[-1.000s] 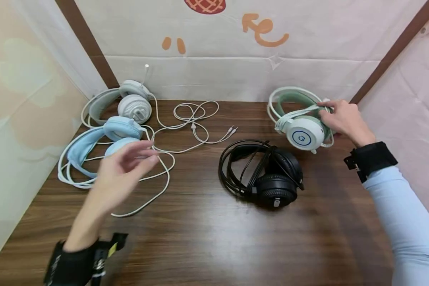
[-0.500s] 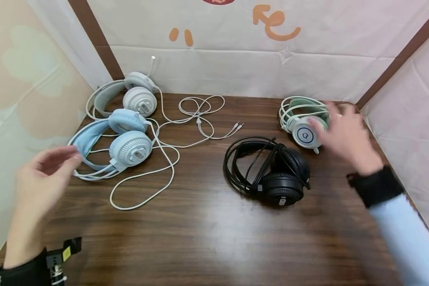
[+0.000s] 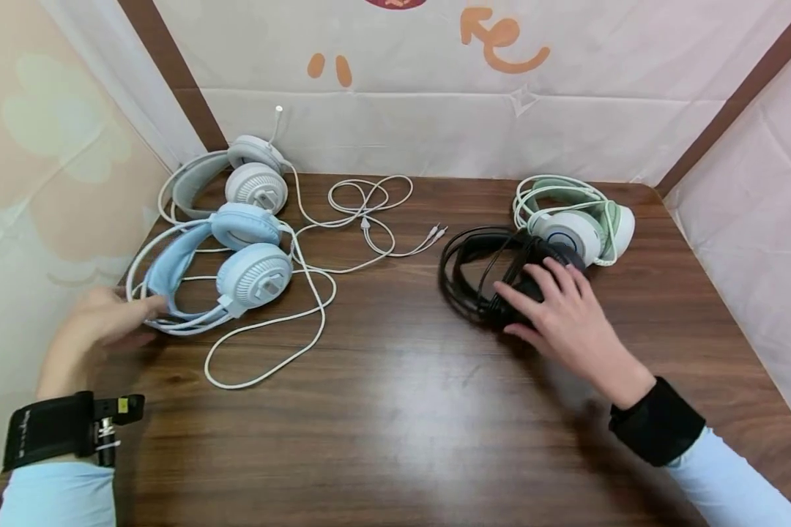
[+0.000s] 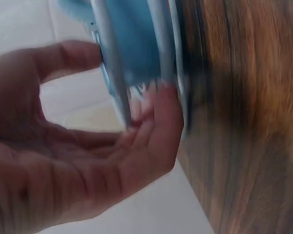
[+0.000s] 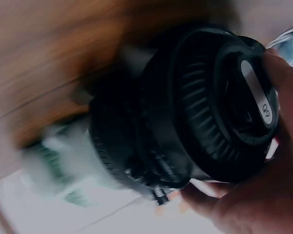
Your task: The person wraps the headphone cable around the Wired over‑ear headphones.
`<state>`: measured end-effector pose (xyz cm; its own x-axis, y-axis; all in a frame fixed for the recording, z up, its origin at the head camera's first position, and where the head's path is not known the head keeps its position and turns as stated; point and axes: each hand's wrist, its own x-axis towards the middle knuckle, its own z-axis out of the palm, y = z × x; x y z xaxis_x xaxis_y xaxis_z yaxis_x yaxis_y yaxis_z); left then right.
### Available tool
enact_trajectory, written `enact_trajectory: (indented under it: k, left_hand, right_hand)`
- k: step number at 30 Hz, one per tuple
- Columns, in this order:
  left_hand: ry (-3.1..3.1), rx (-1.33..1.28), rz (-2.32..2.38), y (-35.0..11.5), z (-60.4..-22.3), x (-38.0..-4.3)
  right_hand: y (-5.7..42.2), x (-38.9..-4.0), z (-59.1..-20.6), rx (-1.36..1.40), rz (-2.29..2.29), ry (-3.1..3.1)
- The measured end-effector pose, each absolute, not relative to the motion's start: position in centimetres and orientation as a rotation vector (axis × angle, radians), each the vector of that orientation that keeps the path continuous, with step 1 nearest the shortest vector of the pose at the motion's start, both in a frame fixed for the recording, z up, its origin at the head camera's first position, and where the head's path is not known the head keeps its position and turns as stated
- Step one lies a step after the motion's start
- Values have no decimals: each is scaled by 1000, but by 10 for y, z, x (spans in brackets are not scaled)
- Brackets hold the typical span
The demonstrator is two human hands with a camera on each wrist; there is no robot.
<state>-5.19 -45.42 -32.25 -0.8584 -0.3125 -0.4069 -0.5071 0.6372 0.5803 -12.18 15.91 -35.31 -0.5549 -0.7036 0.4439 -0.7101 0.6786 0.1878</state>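
At the left of the head view my left hand (image 3: 102, 322) grips the headband end of light blue headphones (image 3: 255, 274). In the left wrist view the thumb is on one side of the blue band (image 4: 134, 39) and curled fingers are on the other. My right hand (image 3: 576, 329) holds black headphones (image 3: 534, 256), its fingers spread over the near ear cup. Up close in the right wrist view, that ribbed ear cup (image 5: 200, 102) sits between thumb and fingers. White-and-green headphones (image 3: 576, 230) lie just behind, overlapped by the black pair.
Light grey headphones (image 3: 257, 187) stand behind the blue pair in the back left corner. White cables (image 3: 369, 219) with plugs (image 3: 437, 233) spread across the back middle of the wooden table (image 3: 369, 439). Printed cloth walls (image 3: 435, 132) border the back and sides.
My right hand has left the white-and-green headphones and taken the black pair, shifting it back and right towards them. My left hand has closed on the blue headband, and that pair has moved slightly right.
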Motion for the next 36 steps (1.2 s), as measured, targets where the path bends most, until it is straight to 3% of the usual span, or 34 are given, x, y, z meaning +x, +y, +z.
enact_trajectory:
  k: [6,12,19,24,27,32,36]
  left_hand:
    - [2605,-719,985,-461,-319,-65]
    - [2450,-784,1075,-469,-313,-103]
    - [2064,-671,1746,-462,-299,-87]
    - [1695,-470,2381,-432,-287,-71]
    - [1569,-229,2582,-407,-282,-70]
    - [1480,138,2604,-363,-277,-74]
    - [1750,194,2479,-338,-275,-79]
  right_hand:
    - [182,-154,-353,1123,104,-2445]
    - [176,-144,-342,1088,207,-2456]
    - [107,-97,-342,1165,694,-2456]
    - [45,-95,-350,1152,985,-2750]
    - [8,-108,-350,1028,1335,-2862]
    - [-31,-130,-343,657,2376,-2612]
    - [-36,-138,-338,478,2853,-2334]
